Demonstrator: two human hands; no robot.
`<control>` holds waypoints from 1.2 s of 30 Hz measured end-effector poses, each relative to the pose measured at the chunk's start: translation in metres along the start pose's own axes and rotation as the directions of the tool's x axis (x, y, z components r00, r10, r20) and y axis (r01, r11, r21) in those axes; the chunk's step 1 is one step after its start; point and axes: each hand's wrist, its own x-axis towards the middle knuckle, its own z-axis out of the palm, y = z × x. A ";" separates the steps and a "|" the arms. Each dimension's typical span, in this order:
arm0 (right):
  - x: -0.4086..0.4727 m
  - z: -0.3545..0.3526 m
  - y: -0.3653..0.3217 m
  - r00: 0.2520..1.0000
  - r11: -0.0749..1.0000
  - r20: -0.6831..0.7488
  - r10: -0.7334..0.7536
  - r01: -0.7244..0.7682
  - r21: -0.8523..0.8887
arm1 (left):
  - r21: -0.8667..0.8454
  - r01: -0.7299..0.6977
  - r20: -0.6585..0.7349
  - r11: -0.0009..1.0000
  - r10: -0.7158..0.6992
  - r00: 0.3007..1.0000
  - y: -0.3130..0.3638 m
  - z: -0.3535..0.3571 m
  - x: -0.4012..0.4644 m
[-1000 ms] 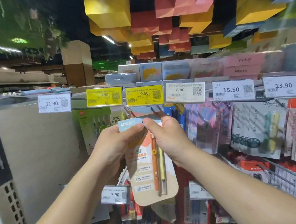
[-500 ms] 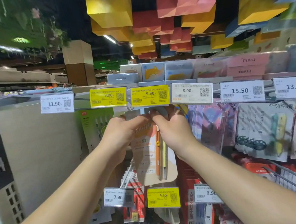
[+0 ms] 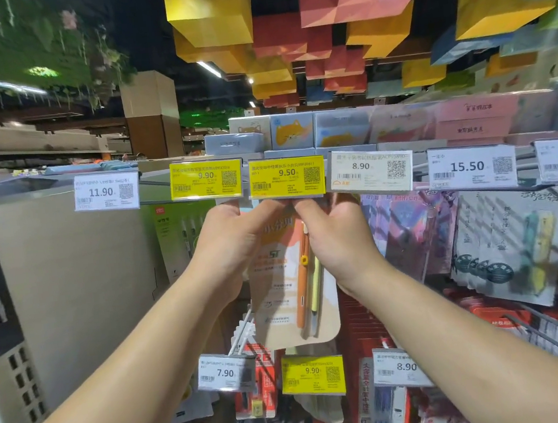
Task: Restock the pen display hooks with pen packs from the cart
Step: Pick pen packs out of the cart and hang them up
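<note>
A pen pack (image 3: 289,289) with an orange pen and a pale yellow one on a beige card hangs between my hands. My left hand (image 3: 231,244) pinches its top left corner and my right hand (image 3: 337,236) pinches its top right corner. The top of the pack sits right under the yellow 9.50 price tag (image 3: 286,177), which hides the pack's upper edge and the hook behind it. The cart is out of view.
Price tags 11.90 (image 3: 106,192), 9.90 (image 3: 206,179), 8.90 (image 3: 371,171) and 15.50 (image 3: 471,168) line the top rail. Hanging packs (image 3: 501,243) fill the hooks to the right. A lower row carries tags 7.90 (image 3: 226,373) and 9.90 (image 3: 312,375). Boxes (image 3: 291,130) stand on the top shelf.
Both hands have lifted the pen pack upward and away from me, from below the tag row to right beneath the 9.50 tag, whose edge now covers the pack's top.
</note>
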 end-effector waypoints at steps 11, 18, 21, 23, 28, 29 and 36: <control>0.005 -0.006 0.007 0.980 0.980 -0.005 0.196 -0.197 -0.011 | 0.001 0.056 -0.053 0.998 -0.056 0.997 -0.004 0.005 0.003; 0.012 -0.007 0.008 0.974 0.974 -0.026 0.223 -0.224 -0.017 | 0.079 0.029 -0.145 0.996 -0.017 0.989 -0.022 -0.005 0.000; 0.016 -0.006 0.011 0.978 0.974 -0.025 0.207 -0.208 -0.094 | 0.016 0.044 -0.191 0.999 -0.040 0.981 -0.033 -0.014 -0.004; 0.022 -0.004 0.020 0.978 0.964 -0.032 0.204 -0.206 -0.169 | -0.041 0.059 -0.225 0.997 -0.066 0.972 -0.038 -0.020 -0.009; 0.031 0.008 0.039 0.974 0.958 -0.132 0.183 -0.207 -0.200 | -0.099 0.077 -0.289 0.992 -0.102 0.952 -0.052 -0.035 -0.022; 0.032 0.010 0.042 0.974 0.960 -0.143 0.174 -0.200 -0.197 | -0.103 0.088 -0.294 0.991 -0.115 0.949 -0.054 -0.037 -0.025; 0.039 0.018 0.043 0.962 0.957 -0.208 0.180 -0.219 -0.188 | -0.108 0.145 -0.283 0.984 -0.170 0.944 -0.060 -0.042 -0.041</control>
